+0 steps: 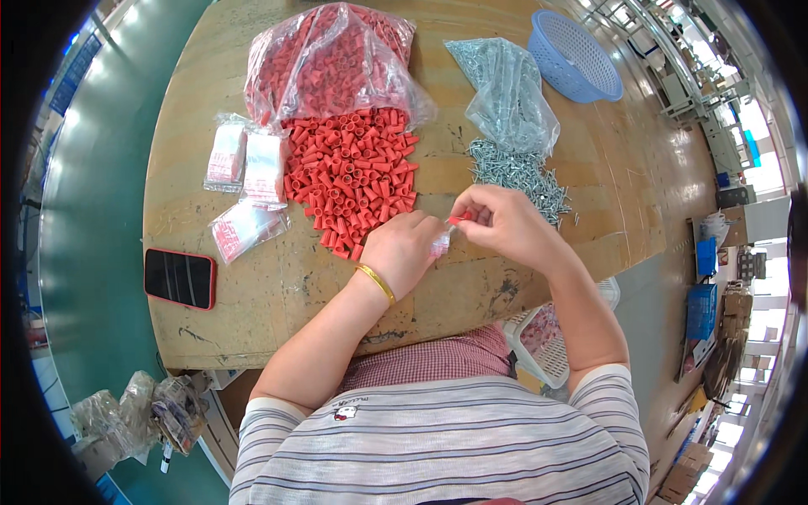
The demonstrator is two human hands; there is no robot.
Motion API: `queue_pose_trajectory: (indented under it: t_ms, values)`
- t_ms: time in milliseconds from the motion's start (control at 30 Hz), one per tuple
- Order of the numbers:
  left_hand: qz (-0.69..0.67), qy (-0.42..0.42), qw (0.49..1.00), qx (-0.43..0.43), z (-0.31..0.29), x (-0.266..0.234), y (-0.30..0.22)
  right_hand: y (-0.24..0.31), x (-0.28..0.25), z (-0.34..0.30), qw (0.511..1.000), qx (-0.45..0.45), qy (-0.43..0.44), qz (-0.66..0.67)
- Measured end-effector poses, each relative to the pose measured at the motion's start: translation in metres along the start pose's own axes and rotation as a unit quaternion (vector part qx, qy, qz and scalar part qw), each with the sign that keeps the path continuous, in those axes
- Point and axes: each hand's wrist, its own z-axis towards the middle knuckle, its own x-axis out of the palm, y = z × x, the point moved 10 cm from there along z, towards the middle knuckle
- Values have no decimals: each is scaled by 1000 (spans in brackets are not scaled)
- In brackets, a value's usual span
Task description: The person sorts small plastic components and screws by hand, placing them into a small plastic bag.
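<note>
My left hand (pixel 404 251), with a gold bracelet at its wrist, is closed on a small clear plastic bag (pixel 440 244) with red print. Close beside it, my right hand (pixel 509 227) pinches a red cone-shaped plastic cap (pixel 459 220) at the bag's upper end. Whether the cap is inside the bag's mouth I cannot tell. Ahead of my left hand spreads a heap of red caps (pixel 349 172), spilling from a large clear bag (pixel 332 63). Loose silvery screws (pixel 522 178) lie beyond my right hand, in front of their own clear bag (pixel 513 105).
Packs of small printed bags (pixel 225 156) and a looser bundle (pixel 246 227) lie left of the caps. A phone (pixel 179 279) in a red case rests near the table's left edge. A blue basket (pixel 576 57) stands far right; a white crate (pixel 545 341) sits below the table edge.
</note>
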Motion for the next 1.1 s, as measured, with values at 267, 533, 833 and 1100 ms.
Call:
queue_pose_trajectory:
  t_ms: [267, 533, 833, 1100]
  values:
    - [46, -45, 994, 92, -2, -5, -22, -11, 3, -6, 998, 17, -44, -31]
    - [26, -32, 997, 69, 0, -5, -19, -26, -13, -23, 983, 62, -119, 123]
    - [0, -36, 995, 97, 0, -8, -27, -20, -19, -33, 984, -52, -166, -31]
    - [-14, -9, 996, 84, 0, -2, -26, -58, -26, -25, 917, -35, -159, -363]
